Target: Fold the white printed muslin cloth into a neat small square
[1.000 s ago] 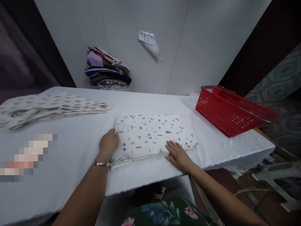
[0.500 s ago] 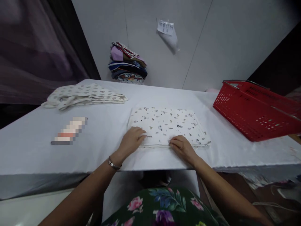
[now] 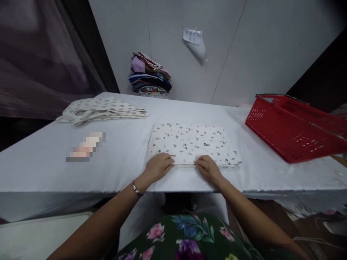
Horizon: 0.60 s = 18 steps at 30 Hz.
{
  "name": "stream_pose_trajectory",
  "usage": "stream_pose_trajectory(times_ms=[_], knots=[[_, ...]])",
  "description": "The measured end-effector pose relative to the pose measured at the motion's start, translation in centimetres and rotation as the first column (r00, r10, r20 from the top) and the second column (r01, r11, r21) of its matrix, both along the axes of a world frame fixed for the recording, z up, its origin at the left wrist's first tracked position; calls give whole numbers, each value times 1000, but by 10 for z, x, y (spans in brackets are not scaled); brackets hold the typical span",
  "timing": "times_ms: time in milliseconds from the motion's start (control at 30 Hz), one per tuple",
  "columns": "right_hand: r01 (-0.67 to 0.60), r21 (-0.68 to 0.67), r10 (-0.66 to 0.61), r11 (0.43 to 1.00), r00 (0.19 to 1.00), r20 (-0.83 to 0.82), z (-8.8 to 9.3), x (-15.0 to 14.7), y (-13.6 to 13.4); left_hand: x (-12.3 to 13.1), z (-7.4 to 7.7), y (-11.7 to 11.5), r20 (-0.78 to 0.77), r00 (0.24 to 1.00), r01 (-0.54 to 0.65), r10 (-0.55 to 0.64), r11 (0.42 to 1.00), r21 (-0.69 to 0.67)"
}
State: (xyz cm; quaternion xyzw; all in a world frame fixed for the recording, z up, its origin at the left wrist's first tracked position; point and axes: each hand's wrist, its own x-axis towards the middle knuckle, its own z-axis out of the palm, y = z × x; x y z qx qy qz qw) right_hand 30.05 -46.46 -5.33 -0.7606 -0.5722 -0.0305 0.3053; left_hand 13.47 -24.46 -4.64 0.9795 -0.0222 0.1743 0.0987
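A folded white cloth [image 3: 187, 141] with small grey and brown prints lies flat on the table in front of me. At the left part of its near edge is my left hand [image 3: 159, 168], fingers together over the edge and thumb low against it. My right hand [image 3: 209, 170] pinches the same near edge further right, with fingertips and thumb closed on the fabric. A gap separates the two hands, and the cloth's edge shows between them. The undersides of the fingertips are hidden.
White sheeting covers the table [image 3: 119, 144]. Another printed cloth [image 3: 105, 110] lies loosely folded at back left, behind a blurred-out flat object [image 3: 86, 145]. A red plastic basket [image 3: 295, 126] stands at right. Against the wall is a stack of folded fabrics [image 3: 150, 77].
My left hand has slid from the top of the cloth toward its near edge and slightly right. My right hand stays at the edge. The view has shifted slightly.
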Motion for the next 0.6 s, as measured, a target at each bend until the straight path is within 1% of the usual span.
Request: stream_pose_trajectory(times_ms=[133,233,367,433,500,600], knots=[[-18,-10,19,1000,996,83,-2,-2,1,-8,2,-2,19,999,-51,50,996,78],[-35,-40,39,999,994,104,-4,-2,3,-11,0,-2,4,999,-36,36,993,115],[-70,-48,73,996,995,74,-5,-1,3,-14,0,3,-7,1000,4,-3,999,39],[-88,-49,90,995,995,39,-3,-1,1,-17,0,5,-25,1000,1,-1,1000,-7],[-113,-54,111,992,993,-40,1,-1,-3,-21,2,8,-64,996,-71,67,996,-59],[-178,-57,160,982,959,-233,8,4,-6,-22,10,9,-163,956,-265,244,957,-123]])
